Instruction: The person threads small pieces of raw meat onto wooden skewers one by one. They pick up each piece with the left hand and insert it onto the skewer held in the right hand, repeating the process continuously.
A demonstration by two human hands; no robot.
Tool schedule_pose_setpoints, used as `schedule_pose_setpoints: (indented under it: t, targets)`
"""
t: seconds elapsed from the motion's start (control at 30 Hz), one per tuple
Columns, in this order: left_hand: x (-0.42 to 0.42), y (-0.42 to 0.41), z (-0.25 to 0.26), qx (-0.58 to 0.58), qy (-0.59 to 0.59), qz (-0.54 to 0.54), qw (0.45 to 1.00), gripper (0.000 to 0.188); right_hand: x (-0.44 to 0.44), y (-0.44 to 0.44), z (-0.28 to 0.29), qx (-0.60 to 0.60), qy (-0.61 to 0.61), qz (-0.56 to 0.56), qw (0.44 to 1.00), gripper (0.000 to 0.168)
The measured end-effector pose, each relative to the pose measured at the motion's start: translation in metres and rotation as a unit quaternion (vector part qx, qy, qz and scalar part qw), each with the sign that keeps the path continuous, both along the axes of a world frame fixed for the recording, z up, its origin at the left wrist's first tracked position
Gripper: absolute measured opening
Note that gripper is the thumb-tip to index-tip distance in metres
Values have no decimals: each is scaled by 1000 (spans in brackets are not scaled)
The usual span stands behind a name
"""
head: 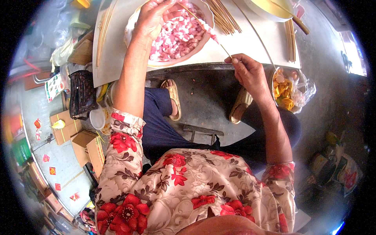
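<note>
My right hand (246, 72) pinches the lower end of a thin bamboo skewer (226, 51) between thumb and fingers, just past the table's near edge. Pale pink meat pieces (208, 30) are threaded partway along the skewer, which slants up to the left. At its far end, by the picture's top edge, is my left hand (151, 20), fingers bent around the tip. Whether those fingers grip meat or the skewer itself is hard to see. Below them a white bowl (164, 63) holds a heap of diced raw meat (179, 38).
Loose bamboo skewers (224, 17) lie right of the bowl, with more skewers (104, 33) at left and a bundle (290, 41) at right. A pale basin (271, 13) sits at the far right. A lined waste bin (283, 91) stands below. Cardboard boxes (88, 144) are on the left.
</note>
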State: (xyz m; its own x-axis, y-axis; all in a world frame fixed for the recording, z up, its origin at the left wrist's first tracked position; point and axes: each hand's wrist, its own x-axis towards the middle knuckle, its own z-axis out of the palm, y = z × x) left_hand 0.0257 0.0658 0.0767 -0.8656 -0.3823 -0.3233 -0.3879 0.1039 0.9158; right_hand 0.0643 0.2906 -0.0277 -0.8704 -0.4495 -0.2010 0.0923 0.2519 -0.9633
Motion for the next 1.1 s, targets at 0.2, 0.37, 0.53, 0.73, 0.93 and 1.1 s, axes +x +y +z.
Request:
schedule_pose_setpoints:
  t: [0.2, 0.37, 0.53, 0.73, 0.93, 1.1]
  targets:
    - [-3, 0, -2, 22, -2, -15, 1000, 21, 2, -2, 4, 9, 7, -12, 1000, 22]
    - [-7, -15, -20, 141, 70, -67, 985, 17, 1, 0, 2, 2, -3, -3, 1000, 23]
    - [-3, -11, -14, 112, 54, -66, 990, 18, 0, 2, 1, -11, -19, -2, 1000, 22]
    - [-4, -9, -13, 121, 44, -39, 991, 20, 0, 3, 0, -26, -28, 4, 999, 22]
    - [2, 9, 3, 110, 22, 14, 994, 21, 1, 3, 3, -17, -21, 6, 1000, 23]
    - [8, 15, 6, 165, 51, 24, 985, 21, 0, 2, 0, -16, -4, 0, 1000, 22]
